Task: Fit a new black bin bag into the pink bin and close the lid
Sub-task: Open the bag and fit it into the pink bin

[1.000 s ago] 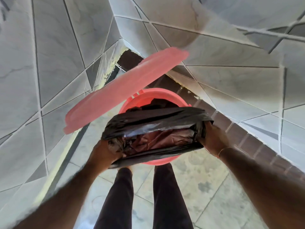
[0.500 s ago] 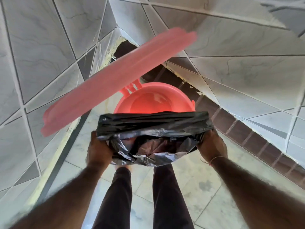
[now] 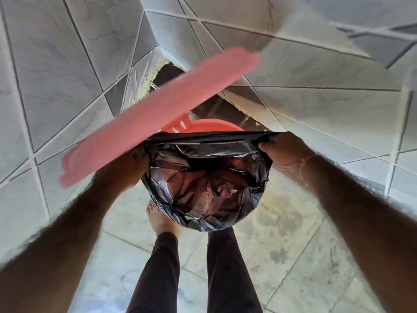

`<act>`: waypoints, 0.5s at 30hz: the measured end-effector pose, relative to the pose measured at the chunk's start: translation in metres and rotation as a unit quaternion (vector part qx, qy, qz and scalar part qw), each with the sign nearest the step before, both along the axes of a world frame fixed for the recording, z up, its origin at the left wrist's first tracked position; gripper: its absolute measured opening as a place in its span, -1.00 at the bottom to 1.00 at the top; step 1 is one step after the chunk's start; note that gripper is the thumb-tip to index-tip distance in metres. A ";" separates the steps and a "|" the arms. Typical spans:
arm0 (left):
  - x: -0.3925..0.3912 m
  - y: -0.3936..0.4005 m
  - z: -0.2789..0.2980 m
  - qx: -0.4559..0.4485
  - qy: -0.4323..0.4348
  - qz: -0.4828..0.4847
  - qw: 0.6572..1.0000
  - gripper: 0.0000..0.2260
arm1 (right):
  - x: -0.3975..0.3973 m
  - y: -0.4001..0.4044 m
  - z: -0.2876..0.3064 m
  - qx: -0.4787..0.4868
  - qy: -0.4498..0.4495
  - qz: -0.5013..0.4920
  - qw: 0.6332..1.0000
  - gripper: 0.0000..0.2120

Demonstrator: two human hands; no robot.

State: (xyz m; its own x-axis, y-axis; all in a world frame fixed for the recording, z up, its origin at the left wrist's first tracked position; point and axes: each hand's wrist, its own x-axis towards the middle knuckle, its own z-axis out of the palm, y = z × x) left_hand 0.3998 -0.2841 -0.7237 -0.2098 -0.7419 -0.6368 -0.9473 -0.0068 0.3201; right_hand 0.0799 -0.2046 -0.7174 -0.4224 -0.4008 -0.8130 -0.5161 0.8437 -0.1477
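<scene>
Both hands, left hand (image 3: 126, 170) and right hand (image 3: 285, 152), pinch the crinkled black plastic bin bag (image 3: 207, 179) open over the round pink plastic bin (image 3: 212, 125). Between them, the far hem could slip off the rim, or the raised pink lid (image 3: 162, 114) drop.

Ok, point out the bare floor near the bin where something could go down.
Bare floor tiles lie right of the legs, under the right forearm. Crowded: the black bag covers the pink bin, with the raised lid over the left hand.
</scene>
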 end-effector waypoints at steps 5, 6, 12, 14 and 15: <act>-0.004 0.009 -0.015 0.033 0.023 0.188 0.981 -0.66 | 0.019 -0.029 -0.007 -0.013 -0.115 -0.217 0.969 -0.78; -0.007 0.012 -0.018 0.037 0.040 0.224 0.973 -0.66 | 0.021 -0.031 -0.012 -0.027 -0.083 -0.196 0.977 -0.78; -0.024 0.019 -0.021 -0.064 -0.021 0.230 0.971 -0.69 | 0.040 -0.032 -0.007 -0.144 0.061 -0.039 0.987 -0.74; -0.026 0.023 -0.021 -0.088 -0.013 0.210 0.974 -0.72 | 0.045 -0.036 -0.007 -0.200 0.069 -0.001 0.977 -0.73; -0.028 0.024 -0.019 -0.098 -0.008 0.210 0.973 -0.73 | 0.048 -0.039 -0.006 -0.234 0.058 0.019 0.970 -0.73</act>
